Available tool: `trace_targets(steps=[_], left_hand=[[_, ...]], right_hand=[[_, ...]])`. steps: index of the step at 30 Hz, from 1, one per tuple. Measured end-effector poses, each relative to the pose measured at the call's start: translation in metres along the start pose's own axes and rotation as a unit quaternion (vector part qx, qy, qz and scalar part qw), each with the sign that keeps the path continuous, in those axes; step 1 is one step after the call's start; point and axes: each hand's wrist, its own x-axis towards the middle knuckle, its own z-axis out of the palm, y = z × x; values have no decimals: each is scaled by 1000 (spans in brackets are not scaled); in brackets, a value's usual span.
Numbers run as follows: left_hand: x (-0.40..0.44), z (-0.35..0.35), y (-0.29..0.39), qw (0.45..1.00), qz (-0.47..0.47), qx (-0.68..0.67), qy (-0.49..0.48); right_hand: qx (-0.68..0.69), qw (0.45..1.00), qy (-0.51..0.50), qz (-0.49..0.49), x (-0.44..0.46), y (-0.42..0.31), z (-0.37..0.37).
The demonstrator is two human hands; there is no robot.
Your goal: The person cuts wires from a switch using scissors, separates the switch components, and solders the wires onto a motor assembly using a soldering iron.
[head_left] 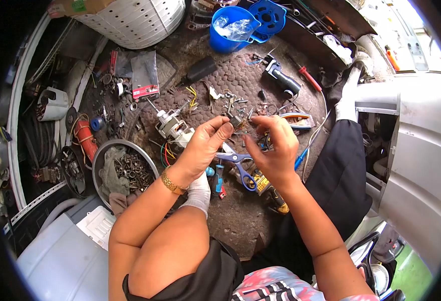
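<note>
My left hand, with a gold watch at its wrist, pinches a small dark metal part between thumb and fingertips. Just right of that part, my right hand has its thumb and index finger apart, with nothing visible between them. Beneath the hands lie blue-handled scissors. A small electric motor with coloured wires is left of my left hand. Loose screws and small metal bits lie beyond the fingertips. Pliers with orange and blue handles rest beyond my right hand.
A metal bowl of screws stands at left, near a red cylindrical tool. Farther off are a blue bucket, a perforated white drum, a black cylindrical motor and a red-handled soldering iron. A yellow drill lies close.
</note>
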Motion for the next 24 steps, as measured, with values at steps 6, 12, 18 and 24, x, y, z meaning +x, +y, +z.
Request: trace_targets(steps=[6,12,18,24], left_hand=[[-3,7,2,999,0,48,5],[3,-1,-4,963,144,227,-16],[3,-8,0,973,105,203,-35],[-5,-1,4,997,22,73,-4]], right_hand=[[-31,999,5,-16,-4,2,4],[304,882,-31,358,-14,-2,13],[652,514,-168,532,-12,13,-3],[-10,998,-31,54,-8,-5,0]])
